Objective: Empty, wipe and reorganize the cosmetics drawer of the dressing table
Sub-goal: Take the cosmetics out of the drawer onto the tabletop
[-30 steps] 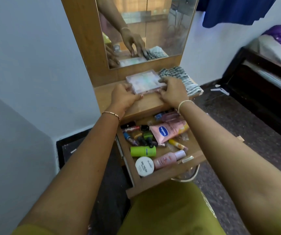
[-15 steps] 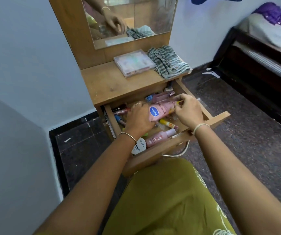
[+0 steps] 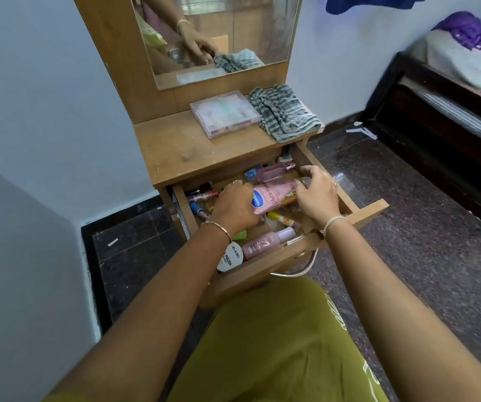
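Standing open below the dressing table [image 3: 175, 146] top, the drawer [image 3: 370, 211] is crowded with bottles and tubes, as I read it on my feed. On the top lie a striped cloth [image 3: 284, 114] and, touching it, a clear case [image 3: 224, 114]. Inside the drawer, the left hand [image 3: 233, 207] grips the cap end of the pink tube [image 3: 274, 195]; the right hand [image 3: 317, 195] pinches its other end.

The dressing table [image 3: 175, 149] and drawer [image 3: 361, 211] are matt wood. The case [image 3: 224, 114] is clear glossy plastic, the striped cloth [image 3: 285, 117] rough towelling, the pink tube [image 3: 274, 195] shiny plastic, the floor [image 3: 407, 233] polished stone.
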Motion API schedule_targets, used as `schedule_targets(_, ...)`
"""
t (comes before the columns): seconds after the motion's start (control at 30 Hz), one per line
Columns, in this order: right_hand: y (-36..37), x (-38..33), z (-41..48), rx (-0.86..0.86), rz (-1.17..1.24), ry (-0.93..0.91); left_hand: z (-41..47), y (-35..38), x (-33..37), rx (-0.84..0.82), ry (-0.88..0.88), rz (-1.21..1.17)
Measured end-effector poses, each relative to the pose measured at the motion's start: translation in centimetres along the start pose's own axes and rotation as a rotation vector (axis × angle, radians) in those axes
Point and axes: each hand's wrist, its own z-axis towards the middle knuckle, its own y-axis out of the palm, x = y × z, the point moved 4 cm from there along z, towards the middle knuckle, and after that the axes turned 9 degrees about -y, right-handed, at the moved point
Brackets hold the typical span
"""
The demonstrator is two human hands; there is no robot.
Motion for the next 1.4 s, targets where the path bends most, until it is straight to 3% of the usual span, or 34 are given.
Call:
schedule_targets(0.17, -1.4, -1.0, -0.8, 0.226, 0.119, -0.059, -2.2, -2.2, 0.2, 0.096, 0.013, -0.042)
schedule_targets(0.3, -1.3, -1.9, -0.4, 0.317, 0.554, 0.129, -3.5, -5.5, 0.0, 0.154, 0.051, -0.051)
schedule_targets(0.37, -1.3, -3.5, 0.5, 0.333, 0.622, 0.117, -3.4, -7.2, -0.4, 0.193, 0.045, -0.082)
schedule_targets(0.7, -0.6, -12.6, 11.0, 0.199, 0.415, -0.144, 5.6, -14.9, -5.1, 0.196, -0.019, -0.2)
schedule_targets(0.9, 1.8, -12.8, 15.2, 0.148, 0.42, -0.136, 10.0, -14.3, -7.1, 0.203, 0.003, -0.17)
schedule_targets(1.1, 3.3, -12.8, 16.3, 0.118, 0.396, -0.207, 10.7, -13.7, -7.5, 0.417, -0.01, 0.009)
schedule_targets(1.27, 3.1, -13.2, 15.9, -0.005, 0.355, -0.301, 10.1, -13.8, -6.8, 0.454, 0.009, 0.079)
schedule_targets(1.4, 1.8, -12.6, 14.8, 0.037, 0.257, -0.344, 9.5, -13.5, -6.6, 0.434, 0.021, 0.137)
